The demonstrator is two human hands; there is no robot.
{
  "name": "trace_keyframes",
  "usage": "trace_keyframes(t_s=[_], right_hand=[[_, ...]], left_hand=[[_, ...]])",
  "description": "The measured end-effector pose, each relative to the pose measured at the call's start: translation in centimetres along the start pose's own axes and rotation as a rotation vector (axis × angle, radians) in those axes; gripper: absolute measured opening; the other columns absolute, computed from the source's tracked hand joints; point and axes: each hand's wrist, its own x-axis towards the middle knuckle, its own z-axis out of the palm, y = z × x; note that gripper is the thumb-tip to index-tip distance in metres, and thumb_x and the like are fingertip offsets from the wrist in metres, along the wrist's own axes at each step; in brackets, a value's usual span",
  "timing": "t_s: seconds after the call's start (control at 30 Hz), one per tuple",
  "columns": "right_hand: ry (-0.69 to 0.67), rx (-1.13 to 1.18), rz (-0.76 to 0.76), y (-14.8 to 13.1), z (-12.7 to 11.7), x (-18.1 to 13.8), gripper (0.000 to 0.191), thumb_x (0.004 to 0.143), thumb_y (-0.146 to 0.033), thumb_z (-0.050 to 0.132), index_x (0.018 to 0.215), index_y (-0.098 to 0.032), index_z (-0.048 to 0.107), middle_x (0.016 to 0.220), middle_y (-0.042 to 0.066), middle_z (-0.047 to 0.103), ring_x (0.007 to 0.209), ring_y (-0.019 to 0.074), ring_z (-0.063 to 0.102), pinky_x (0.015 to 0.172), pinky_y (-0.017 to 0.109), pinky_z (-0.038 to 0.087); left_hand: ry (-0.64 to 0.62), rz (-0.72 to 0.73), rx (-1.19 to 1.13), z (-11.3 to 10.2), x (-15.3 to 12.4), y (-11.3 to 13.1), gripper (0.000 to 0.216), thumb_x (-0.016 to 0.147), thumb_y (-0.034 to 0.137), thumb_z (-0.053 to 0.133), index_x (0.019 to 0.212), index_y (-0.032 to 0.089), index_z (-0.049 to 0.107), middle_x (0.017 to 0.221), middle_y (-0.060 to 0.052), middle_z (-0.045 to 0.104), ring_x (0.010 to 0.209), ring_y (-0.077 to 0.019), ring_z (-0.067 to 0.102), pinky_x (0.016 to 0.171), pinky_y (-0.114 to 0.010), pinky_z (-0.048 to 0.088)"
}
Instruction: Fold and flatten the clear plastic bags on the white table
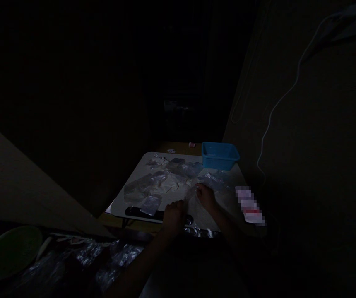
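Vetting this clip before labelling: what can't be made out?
All in the head view:
Left hand: what it grips, if anything, hidden by the hand itself.
Right hand: exact contact with the clear plastic, lost in the dark.
Blue basin: bottom hidden by its near wall.
Green container: cut off by the left edge.
Item at right: pixelated.

Left hand (174, 216): curled fingers hide whatever lies inside | Right hand (205, 197): fingertips too dim to tell their grip | Right of right hand: pale patch (250, 206), pixelated, unreadable | Beneath left hand: black slot (160, 215), partly covered | Far left of left hand: green bowl (13, 253), cut by picture's edge | Beyond both: pink item (192, 145), too small to identify
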Motion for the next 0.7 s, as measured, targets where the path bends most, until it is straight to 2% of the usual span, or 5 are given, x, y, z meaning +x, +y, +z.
trace_keyframes(t_s=[0.13, 0.3, 0.4, 0.6, 0.7], right_hand=[[-0.005, 0.007, -0.004, -0.2, -0.1, -0.1, 0.028, 0.075, -0.016, 0.043, 0.1, -0.017, 0.057, 0.092, 0.005, 0.065, 0.084, 0.0147, 0.059, 0.076, 0.022, 0.042], [0.0, 0.001, 0.007, -0.5, -0.4, -0.2, 0.028, 0.076, -0.016, 0.042, 0.101, -0.018, 0.056, 0.088, 0.004, 0.066, 0.08, 0.0144, 0.06, 0.071, 0.022, 0.042], [0.001, -0.013, 0.02, -0.5, -0.5, -0.2, 0.029, 0.075, -0.016, 0.043, 0.101, -0.02, 0.055, 0.082, 0.002, 0.066, 0.072, 0.0136, 0.059, 0.067, 0.021, 0.041], [0.018, -0.004, 0.03, -0.4, -0.3, -0.2, 0.031, 0.075, -0.017, 0.042, 0.103, -0.019, 0.053, 0.075, 0.001, 0.065, 0.066, 0.0133, 0.059, 0.062, 0.021, 0.041], [0.03, -0.003, 0.04, -0.3, -0.1, -0.2, 0.03, 0.074, -0.017, 0.042, 0.102, -0.019, 0.053, 0.077, 0.001, 0.064, 0.067, 0.013, 0.058, 0.063, 0.02, 0.04]], left_hand=[[-0.014, -0.049, -0.072, -0.4, -1.0, 0.4, 0.033, 0.078, 0.022, 0.043, 0.111, 0.016, 0.042, 0.093, -0.008, 0.06, 0.087, -0.0196, 0.056, 0.075, -0.029, 0.038], [-0.056, -0.121, -0.25, -0.5, -1.9, 1.0, 0.039, 0.082, 0.034, 0.037, 0.118, 0.017, 0.033, 0.087, -0.006, 0.064, 0.076, -0.0195, 0.061, 0.061, -0.026, 0.04], [-0.069, -0.129, -0.322, 0.0, -2.1, 1.2, 0.038, 0.083, 0.032, 0.037, 0.118, 0.018, 0.032, 0.083, -0.005, 0.064, 0.074, -0.019, 0.061, 0.059, -0.025, 0.04], [0.126, -0.09, -0.691, 1.5, -1.8, 0.9, 0.031, 0.077, 0.018, 0.044, 0.107, 0.016, 0.038, 0.087, -0.005, 0.06, 0.077, -0.0152, 0.058, 0.064, -0.024, 0.043], [0.216, -0.075, -0.707, 2.0, -1.3, 0.6, 0.037, 0.068, 0.006, 0.048, 0.103, 0.014, 0.043, 0.095, -0.007, 0.055, 0.086, -0.0157, 0.055, 0.075, -0.027, 0.043]])
